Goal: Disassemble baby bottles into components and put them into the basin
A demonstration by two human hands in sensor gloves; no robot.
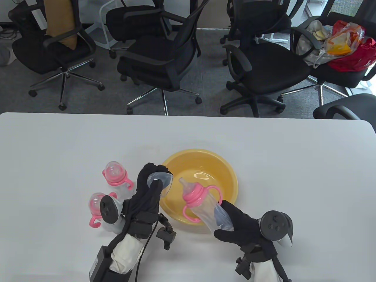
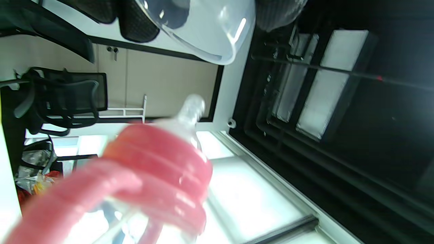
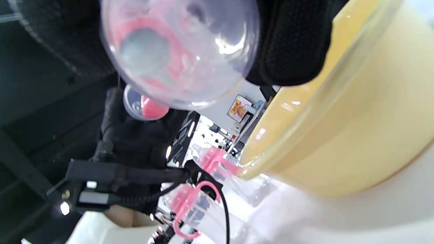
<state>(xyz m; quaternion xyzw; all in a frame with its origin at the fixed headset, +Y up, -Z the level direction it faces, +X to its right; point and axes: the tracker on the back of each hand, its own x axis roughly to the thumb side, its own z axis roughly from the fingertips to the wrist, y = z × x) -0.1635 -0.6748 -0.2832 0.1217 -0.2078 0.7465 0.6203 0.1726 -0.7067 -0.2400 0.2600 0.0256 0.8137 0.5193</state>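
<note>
My right hand (image 1: 235,224) grips the clear body of a baby bottle (image 1: 205,207) tilted over the yellow basin (image 1: 227,170); its pink collar with two handles (image 1: 195,196) and bare teat (image 1: 183,182) point up and left. In the right wrist view the bottle's base (image 3: 179,51) fills the top between my fingers (image 3: 291,44). My left hand (image 1: 152,183) holds a clear dome cap (image 1: 161,181) above the basin's left rim. The cap (image 2: 203,30) shows at the top of the left wrist view, with the pink collar (image 2: 159,169) below it.
Two capped baby bottles with pink handles stand on the white table left of my left hand, one at the back (image 1: 114,174) and one nearer (image 1: 98,207). Office chairs (image 1: 164,58) stand beyond the table's far edge; one (image 1: 337,44) holds bags.
</note>
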